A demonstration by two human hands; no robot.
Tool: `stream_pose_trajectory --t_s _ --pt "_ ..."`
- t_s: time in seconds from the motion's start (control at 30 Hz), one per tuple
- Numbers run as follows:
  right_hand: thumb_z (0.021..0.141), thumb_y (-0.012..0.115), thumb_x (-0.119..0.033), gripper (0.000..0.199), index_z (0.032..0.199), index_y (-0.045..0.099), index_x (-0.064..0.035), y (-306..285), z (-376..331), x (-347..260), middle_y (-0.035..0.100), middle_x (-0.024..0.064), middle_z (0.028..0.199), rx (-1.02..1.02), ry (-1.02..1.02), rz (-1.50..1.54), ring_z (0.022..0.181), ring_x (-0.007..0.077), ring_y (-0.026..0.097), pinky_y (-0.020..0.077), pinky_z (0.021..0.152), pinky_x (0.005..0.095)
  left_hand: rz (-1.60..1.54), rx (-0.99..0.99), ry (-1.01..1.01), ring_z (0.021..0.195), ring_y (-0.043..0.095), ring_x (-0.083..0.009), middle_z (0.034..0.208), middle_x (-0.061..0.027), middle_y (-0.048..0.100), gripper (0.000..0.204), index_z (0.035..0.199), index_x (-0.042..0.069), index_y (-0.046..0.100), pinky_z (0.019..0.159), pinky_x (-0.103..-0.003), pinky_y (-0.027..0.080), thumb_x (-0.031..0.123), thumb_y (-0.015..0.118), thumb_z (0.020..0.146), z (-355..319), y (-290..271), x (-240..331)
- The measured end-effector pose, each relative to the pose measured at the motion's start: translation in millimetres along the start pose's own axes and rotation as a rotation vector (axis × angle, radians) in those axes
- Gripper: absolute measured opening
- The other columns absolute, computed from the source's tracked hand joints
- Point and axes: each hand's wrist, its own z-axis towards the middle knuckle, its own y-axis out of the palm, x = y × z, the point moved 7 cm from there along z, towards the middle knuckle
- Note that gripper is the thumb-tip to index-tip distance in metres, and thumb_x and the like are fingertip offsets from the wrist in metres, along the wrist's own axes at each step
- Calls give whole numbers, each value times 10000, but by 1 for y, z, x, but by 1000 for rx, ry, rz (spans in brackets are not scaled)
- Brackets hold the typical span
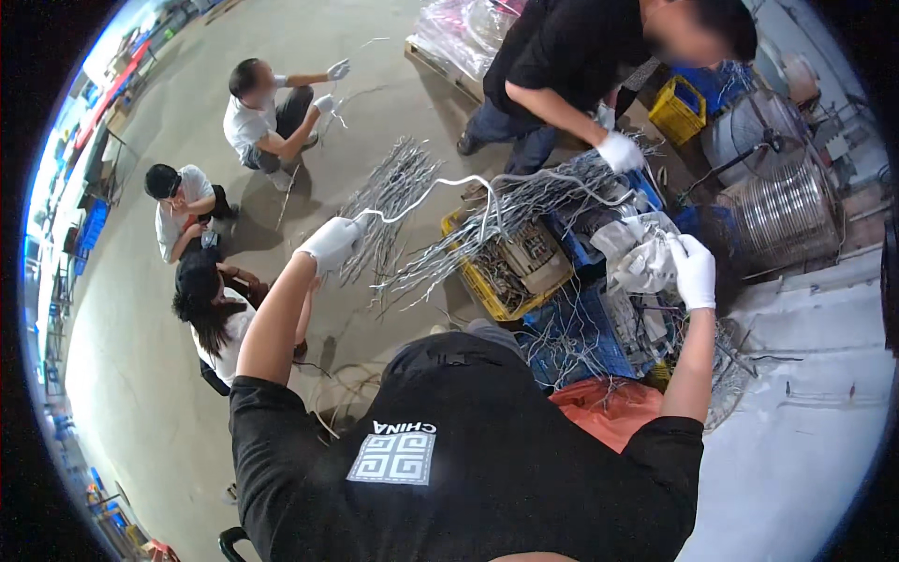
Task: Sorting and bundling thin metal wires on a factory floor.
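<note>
My left hand [335,244], in a white glove, is closed on one end of a long bent grey wire [459,180]. That wire runs to the right in loose waves over a heap of twisted grey wires [524,201]. White-gloved too, my right hand [693,270] is closed on a crumpled whitish cloth or bag [646,258]; whether the wire's far end is inside it, I cannot tell. Under the heap stands a yellow crate [520,272] with metal scrap in it. Just beyond, a co-worker's gloved hand [620,152] touches the heap's far end.
A second wire pile [389,206] lies on the floor to the left. Blue crates [585,328] with tangled wires and a red bag [609,412] stand near my right side. Large wire spools [787,211] are at the right. Several people crouch at the left, one handling wire.
</note>
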Motion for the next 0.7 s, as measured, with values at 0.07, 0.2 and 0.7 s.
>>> stream_pose_trajectory --t_s 0.07,0.2,0.7 --pt "869 534 -211 253 871 625 25 -10 7 -4 651 86 759 -40 38 -127 601 207 536 428 592 290 -236 -42 -276 586 510 -275 681 -127 566 284 1025 -21 537 572 -364 402 159 517 806 -2 16 -20" --pt "866 535 -223 259 889 621 20 -18 15 1 654 107 786 -92 86 -231 631 235 553 438 622 304 -564 -77 -574 580 497 -211 663 -88 556 280 923 -14 596 562 -327 404 240 548 816 -13 43 -22" --pt "897 473 -252 277 753 597 -51 73 -47 28 489 21 567 -638 389 95 484 116 408 330 465 266 -578 -373 85 655 548 -179 772 -57 626 458 911 26 607 629 -302 446 475 547 840 -28 29 103"
